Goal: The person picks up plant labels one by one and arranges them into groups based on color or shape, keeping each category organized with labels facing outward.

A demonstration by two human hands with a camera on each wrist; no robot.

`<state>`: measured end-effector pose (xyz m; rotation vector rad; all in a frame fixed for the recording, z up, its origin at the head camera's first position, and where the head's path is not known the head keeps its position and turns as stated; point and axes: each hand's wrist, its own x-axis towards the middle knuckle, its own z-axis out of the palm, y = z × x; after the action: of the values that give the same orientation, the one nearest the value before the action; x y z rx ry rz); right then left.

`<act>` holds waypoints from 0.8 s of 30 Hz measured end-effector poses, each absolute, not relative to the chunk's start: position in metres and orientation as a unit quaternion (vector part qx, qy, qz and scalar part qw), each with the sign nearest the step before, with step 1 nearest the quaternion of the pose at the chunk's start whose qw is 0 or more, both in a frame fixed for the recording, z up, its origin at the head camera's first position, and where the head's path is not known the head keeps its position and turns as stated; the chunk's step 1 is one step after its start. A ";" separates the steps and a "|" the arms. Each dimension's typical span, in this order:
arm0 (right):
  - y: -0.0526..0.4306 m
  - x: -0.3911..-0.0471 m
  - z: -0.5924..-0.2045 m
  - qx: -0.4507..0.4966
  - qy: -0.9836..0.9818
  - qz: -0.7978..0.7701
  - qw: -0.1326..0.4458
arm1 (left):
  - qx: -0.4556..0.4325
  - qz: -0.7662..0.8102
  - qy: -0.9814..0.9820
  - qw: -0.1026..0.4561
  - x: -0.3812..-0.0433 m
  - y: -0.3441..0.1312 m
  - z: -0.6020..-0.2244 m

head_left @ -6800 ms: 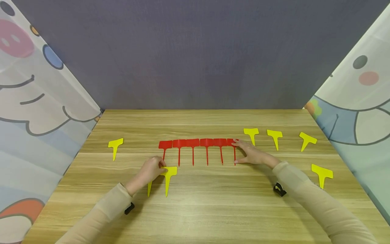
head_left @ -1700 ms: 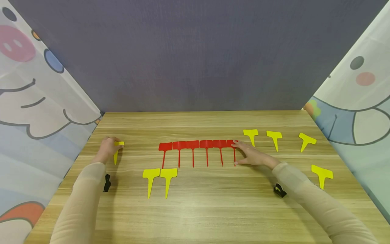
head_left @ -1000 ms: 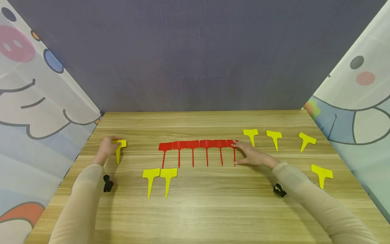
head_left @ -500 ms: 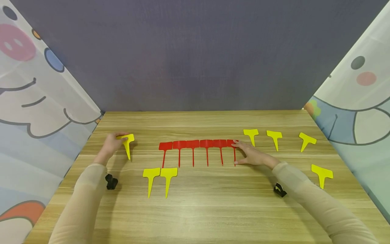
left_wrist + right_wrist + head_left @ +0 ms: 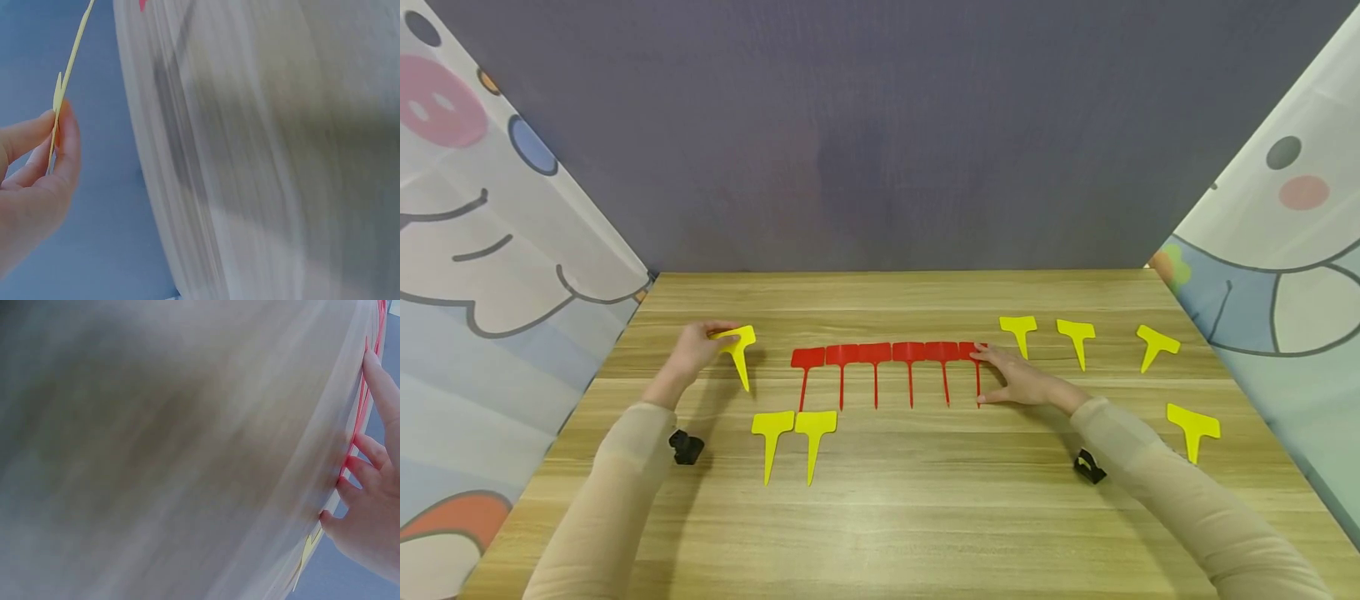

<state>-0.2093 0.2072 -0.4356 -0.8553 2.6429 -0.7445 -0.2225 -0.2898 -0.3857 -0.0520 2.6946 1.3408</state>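
My left hand [image 5: 691,348] pinches a yellow T-shaped plant label [image 5: 741,337] by its wide head, stem pointing down, above the left part of the table. Seen edge-on in the left wrist view, this yellow plant label [image 5: 75,47] sits between thumb and fingers. A row of red T-shaped plant labels [image 5: 908,353] lies mid-table, heads side by side. On the rightmost red one, my right hand [image 5: 1028,385] rests with spread fingers; the right wrist view shows its fingertips [image 5: 370,359] touching down there. Two yellow labels [image 5: 772,423] lie side by side below the row's left end.
Several more yellow labels [image 5: 1077,331] lie scattered on the right side of the wooden table [image 5: 895,533]. A dark grey panel [image 5: 880,142] stands behind the table, with cartoon-print curtains [image 5: 512,267] at both sides.
My left hand set a yellow label beside another below the red row, then took up the far-left one and carried it right, off the table. The right hand stayed in place.
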 end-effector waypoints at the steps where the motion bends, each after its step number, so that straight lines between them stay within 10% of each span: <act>1: 0.207 -0.209 -0.436 -0.295 0.911 -0.257 0.132 | -0.017 0.447 0.892 0.068 -0.222 -0.288 -0.385; 24: 0.208 -0.210 -0.437 -0.296 0.910 -0.259 0.132 | 0.044 0.464 0.877 0.116 -0.210 -0.228 -0.375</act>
<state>-0.2104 0.2078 -0.4372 -0.8591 2.6405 -0.7515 -0.2099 -0.2284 -0.3750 0.1294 2.5699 1.3587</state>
